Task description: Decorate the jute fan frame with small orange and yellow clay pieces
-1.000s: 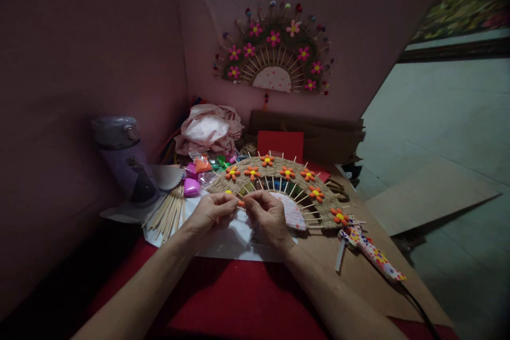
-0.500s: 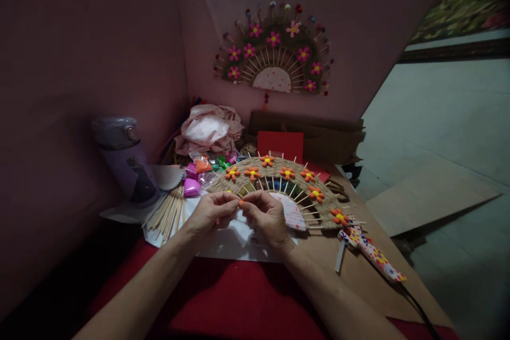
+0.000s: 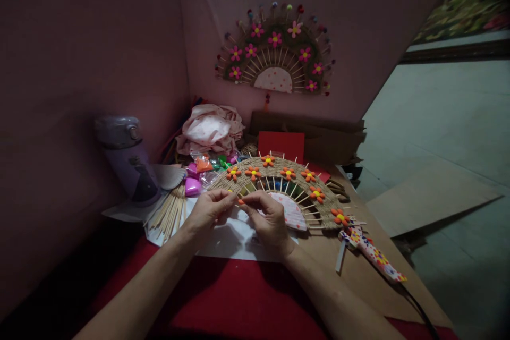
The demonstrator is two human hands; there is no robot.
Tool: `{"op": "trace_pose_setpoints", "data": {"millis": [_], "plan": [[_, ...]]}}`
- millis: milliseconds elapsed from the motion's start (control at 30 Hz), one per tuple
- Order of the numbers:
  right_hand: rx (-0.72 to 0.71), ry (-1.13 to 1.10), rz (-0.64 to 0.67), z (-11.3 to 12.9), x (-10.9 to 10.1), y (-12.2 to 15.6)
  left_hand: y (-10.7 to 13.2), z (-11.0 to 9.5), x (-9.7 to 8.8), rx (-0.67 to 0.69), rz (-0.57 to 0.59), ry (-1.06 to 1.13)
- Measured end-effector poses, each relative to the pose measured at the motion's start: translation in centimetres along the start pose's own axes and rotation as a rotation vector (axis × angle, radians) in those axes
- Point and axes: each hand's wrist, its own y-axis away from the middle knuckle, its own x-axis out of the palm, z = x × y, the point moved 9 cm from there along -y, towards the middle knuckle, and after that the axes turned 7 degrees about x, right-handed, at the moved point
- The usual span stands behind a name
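Observation:
My left hand (image 3: 209, 211) and my right hand (image 3: 268, 217) meet fingertip to fingertip over a small orange clay piece (image 3: 240, 201), both pinching it. They hover just in front of a half-round woven fan (image 3: 279, 186) made of twine and wooden sticks, which lies flat on the table and carries several orange clay flowers with yellow centres. A white sheet of paper (image 3: 233, 239) lies under my hands.
A purple bottle (image 3: 125, 156) stands at the left. Beside it lie a bundle of wooden skewers (image 3: 169, 215) and small bags of coloured clay (image 3: 197, 172). A patterned glue gun (image 3: 368, 249) rests at the right. A finished fan with pink flowers (image 3: 274, 53) hangs on the pink wall.
My hands have stayed together, working the orange piece between the fingertips. The view has shifted very slightly; nothing else moved.

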Motion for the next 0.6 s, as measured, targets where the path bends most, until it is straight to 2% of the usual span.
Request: {"op": "trace_pose_setpoints", "data": {"millis": [167,267,367,467,600], "plan": [[0.030,0.055,-0.027,-0.5,-0.7,-2.0,-0.1,-2.4,-4.8,0.185,-0.390,-0.025],[-0.071,0.207,0.085,0.1,0.4,-3.7,0.3,-3.4,-6.7,0.249,-0.527,-0.031],[-0.127,0.287,0.133,0.1,1.1,-5.2,0.3,-2.6,-7.4,0.175,-0.554,0.000],[-0.131,0.294,0.192,-0.7,1.9,-5.8,0.1,-1.2,-7.2,0.080,-0.511,0.037],[-0.134,0.285,0.214,-1.4,2.3,-5.8,-0.1,-0.4,-7.1,0.061,-0.494,0.033]]}}
